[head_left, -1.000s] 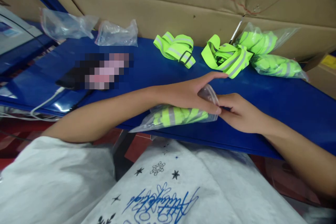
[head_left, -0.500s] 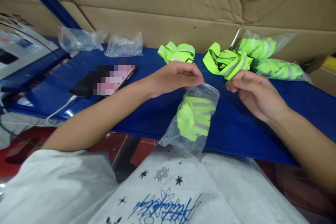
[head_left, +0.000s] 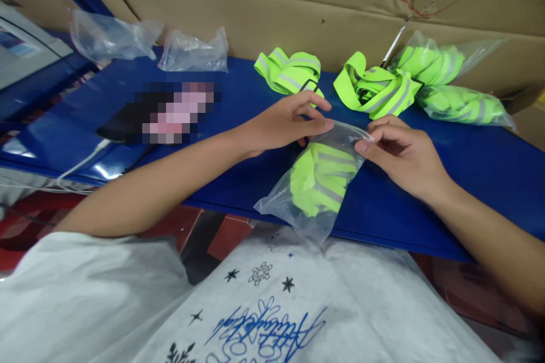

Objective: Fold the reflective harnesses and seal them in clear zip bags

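Observation:
A clear zip-lock bag [head_left: 281,195] with a folded neon-yellow reflective strap [head_left: 317,181] inside hangs at the front edge of the blue table. My left hand [head_left: 293,119] pinches the bag's top edge near its left corner, thumb against the plastic. At the right corner of the same edge, my right hand [head_left: 404,153] grips the bag between thumb and fingers. The zip strip stretches between both hands. Just beyond them lie two loose bundles of reflective strap, a left bundle [head_left: 293,71] and a right bundle [head_left: 378,88].
Two filled bags, an upper bag [head_left: 434,62] and a lower bag [head_left: 464,106], lie at the back right. Crumpled clear bags [head_left: 196,51] rest at the back left. A phone [head_left: 170,116] with a white cable [head_left: 83,159] is left of my forearm. Cardboard [head_left: 276,5] stands behind.
My right hand has moved left and taken hold of the bag's right top corner. The bag's top edge is now stretched between both hands. The camera view has shifted slightly.

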`<state>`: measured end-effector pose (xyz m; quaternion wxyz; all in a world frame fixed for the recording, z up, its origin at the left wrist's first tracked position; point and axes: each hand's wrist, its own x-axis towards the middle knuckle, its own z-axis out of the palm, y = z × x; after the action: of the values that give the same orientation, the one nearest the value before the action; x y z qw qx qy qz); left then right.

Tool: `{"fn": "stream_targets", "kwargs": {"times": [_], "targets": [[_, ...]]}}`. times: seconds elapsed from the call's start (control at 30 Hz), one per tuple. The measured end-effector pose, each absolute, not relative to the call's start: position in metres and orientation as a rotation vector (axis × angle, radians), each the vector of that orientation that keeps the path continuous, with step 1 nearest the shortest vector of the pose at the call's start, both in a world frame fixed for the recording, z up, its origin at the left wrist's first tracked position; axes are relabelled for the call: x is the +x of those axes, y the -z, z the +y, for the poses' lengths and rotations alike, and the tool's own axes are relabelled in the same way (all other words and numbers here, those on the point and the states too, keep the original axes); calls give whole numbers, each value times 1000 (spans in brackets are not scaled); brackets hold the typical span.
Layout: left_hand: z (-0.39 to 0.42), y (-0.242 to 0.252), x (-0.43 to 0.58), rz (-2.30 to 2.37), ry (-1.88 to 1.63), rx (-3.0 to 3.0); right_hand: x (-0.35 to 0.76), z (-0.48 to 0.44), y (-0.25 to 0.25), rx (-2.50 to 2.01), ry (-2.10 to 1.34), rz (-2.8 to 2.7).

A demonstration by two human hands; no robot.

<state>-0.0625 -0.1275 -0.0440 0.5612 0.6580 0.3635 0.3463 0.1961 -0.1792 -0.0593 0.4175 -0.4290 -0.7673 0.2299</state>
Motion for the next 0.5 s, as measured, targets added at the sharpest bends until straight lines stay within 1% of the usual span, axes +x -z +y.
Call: {"fn": "stream_targets", "kwargs": {"times": [0.1, 0.17, 0.37, 0.43, 0.5], "targets": [[-122, 51, -62, 919, -672, 1605, 195, -180, 58, -1050, -593, -1901], [-121, 51, -63, 894, -636, 1570, 193, -181, 57, -1026, -604, -1908], [-123, 41, -65, 796, -786, 1320, 197, -174, 56, -1116, -668, -1838], [-124, 40, -64, 784, -847, 1274, 199, -171, 58, -1165, -776, -1777], [-125, 41, -62, 765, -897, 1222, 199, -168, 60, -1186, -953, -1680]]}}
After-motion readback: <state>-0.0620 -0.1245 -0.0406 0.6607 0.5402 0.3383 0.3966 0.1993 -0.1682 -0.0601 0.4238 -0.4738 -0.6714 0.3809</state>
